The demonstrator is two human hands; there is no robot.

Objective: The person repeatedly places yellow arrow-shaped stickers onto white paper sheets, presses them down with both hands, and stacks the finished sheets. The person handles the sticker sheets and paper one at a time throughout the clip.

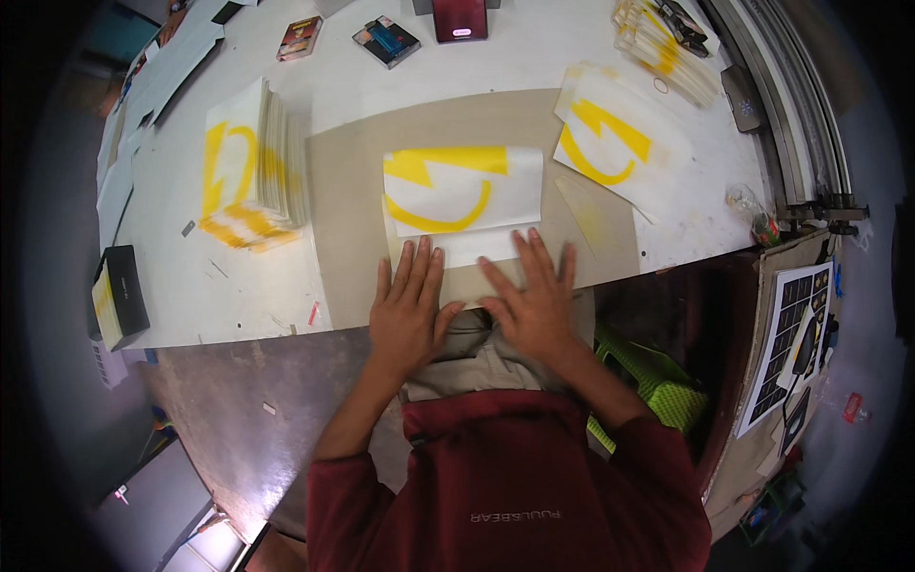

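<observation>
A white paper sheet (pixel 510 197) with yellow print lies in front of me on a grey-brown board (pixel 348 191), folded so that a plain white strip shows along its near side. My left hand (pixel 405 310) rests flat, its fingertips on the near left part of that sheet. My right hand (pixel 536 300) lies with fingers spread, its fingertips at the near right part. Neither hand grips anything. On the left stands a thick stack of folded printed papers (pixel 233 157). Several loose printed sheets (pixel 610 143) overlap to the right.
Another yellow-and-white stack (pixel 658 52) lies at the far right near a metal rail (pixel 810 105). A phone (pixel 460 21), a small red box (pixel 298 38) and a dark box (pixel 386 43) line the far side. A black box (pixel 124 291) stands at the left edge; a green plastic stool (pixel 658 381) is below.
</observation>
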